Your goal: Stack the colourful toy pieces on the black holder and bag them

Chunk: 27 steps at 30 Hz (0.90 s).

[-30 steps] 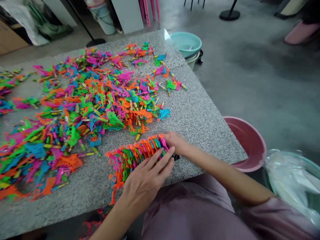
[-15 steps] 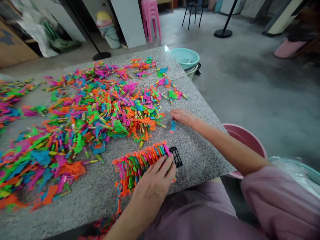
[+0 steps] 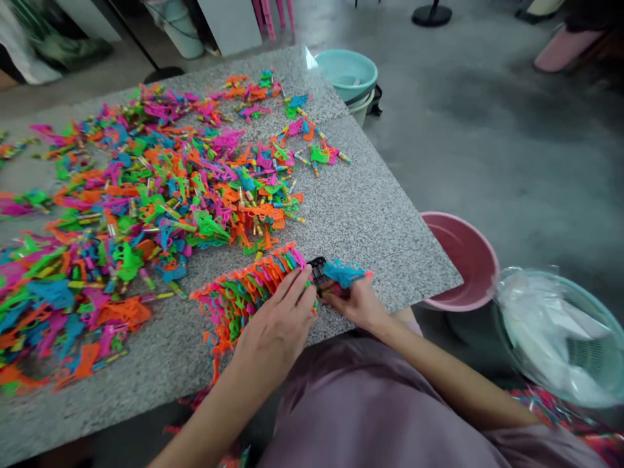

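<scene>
My left hand lies over the right end of a tight row of small plastic toy guns, its fingers stretched out and touching a pink one; its thumb is hidden. The row stands packed side by side in orange, green, pink and blue. A black grid rack sticks out at the row's right end. Just right of it, my right hand is closed on a blue toy gun with a small orange-pink end. The fingertips of that hand are partly hidden and something reddish shows beneath the blue toy.
A large heap of loose toy guns covers the left of the speckled stone table. Beyond the right edge stand a pink tub and a green basket with clear plastic bags. Blue basins sit past the far corner.
My right hand has come back from beside the heap to the rack, bringing the blue toy gun. My left hand stays on the row. The view has tilted down.
</scene>
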Tool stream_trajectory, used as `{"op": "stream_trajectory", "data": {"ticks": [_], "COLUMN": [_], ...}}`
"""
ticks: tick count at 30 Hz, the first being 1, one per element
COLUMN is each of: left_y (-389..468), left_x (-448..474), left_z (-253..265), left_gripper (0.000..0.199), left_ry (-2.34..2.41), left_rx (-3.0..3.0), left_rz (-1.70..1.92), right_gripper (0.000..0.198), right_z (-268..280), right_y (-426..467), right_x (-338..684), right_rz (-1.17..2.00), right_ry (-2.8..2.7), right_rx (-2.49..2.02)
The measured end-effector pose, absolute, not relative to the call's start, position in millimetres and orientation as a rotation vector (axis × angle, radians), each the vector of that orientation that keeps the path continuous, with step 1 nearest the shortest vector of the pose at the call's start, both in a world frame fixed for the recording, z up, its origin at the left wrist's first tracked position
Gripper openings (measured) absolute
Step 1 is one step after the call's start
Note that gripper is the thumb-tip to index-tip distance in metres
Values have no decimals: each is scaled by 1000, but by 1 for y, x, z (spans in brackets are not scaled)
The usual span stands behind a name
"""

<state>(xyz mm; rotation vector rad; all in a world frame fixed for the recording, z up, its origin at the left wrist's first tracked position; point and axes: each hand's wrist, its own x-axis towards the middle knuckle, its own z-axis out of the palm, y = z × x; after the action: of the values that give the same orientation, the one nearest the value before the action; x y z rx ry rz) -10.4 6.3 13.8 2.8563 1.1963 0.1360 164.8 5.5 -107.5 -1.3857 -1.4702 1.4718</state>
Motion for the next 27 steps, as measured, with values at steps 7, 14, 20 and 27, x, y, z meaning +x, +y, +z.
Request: {"op": "stream_trajectory", "data": {"ticks": [7, 14, 20, 27], "left_y": [6, 6, 5, 0], "left_x": [-11, -8, -7, -6], "left_z": [12, 9, 7, 4], "left_gripper": [29, 38, 55, 78], "left_ry": [1267, 1365, 1424, 1507], "left_rx": [2692, 2614, 2583, 2649], "left_rz": [161, 118, 201, 253], "right_gripper": [21, 26, 25, 22], "right_z": [-94, -56, -48, -47], "right_y": [21, 29, 37, 37], "right_x": [172, 155, 144, 134], "right_rz": [1050, 850, 780, 756], "right_ry": [-2200, -2520, -2581, -2532], "right_rx": [-1588, -1739, -1758, -1765]}}
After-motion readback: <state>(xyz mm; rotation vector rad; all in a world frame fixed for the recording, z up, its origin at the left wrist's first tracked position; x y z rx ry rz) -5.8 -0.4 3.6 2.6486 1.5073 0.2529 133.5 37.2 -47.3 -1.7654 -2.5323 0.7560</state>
